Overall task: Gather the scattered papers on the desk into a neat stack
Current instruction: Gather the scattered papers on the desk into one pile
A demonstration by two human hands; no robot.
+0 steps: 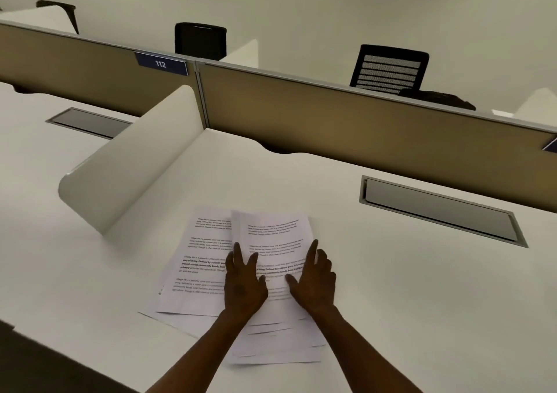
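Both hands flat and splayed, palms down on the printed sheets, gripping nothing. Left hand (242,284) presses where the two groups of paper overlap. Right hand (316,281) sits on the right-hand pile, fingers spread toward its far edge.

Papers lie near the front middle of the white table (391,317), in two loose groups. The left group (196,272) is angled, with corners jutting toward the near left. The right group (271,233) is straighter, but its near edges fan out in staggered steps below the wrists. Sheet count cannot be read; the near edges blur together, probably a handful or more.

Not a stack yet. Judgement: the step in hand is squaring the piles together.

Risks from here:
- Sliding with flat palms moves top sheets only; lower ones stay put and the fan widens.
- Pushing the left group sideways under the right could catch a corner and fold or crease it.
- The near sheets lie close to the table's front edge; a pull toward the body may tip them off.
- Smooth tabletop, light paper: a quick sweep could scatter single sheets toward the curved white divider (129,163) or the cable hatch (440,211).
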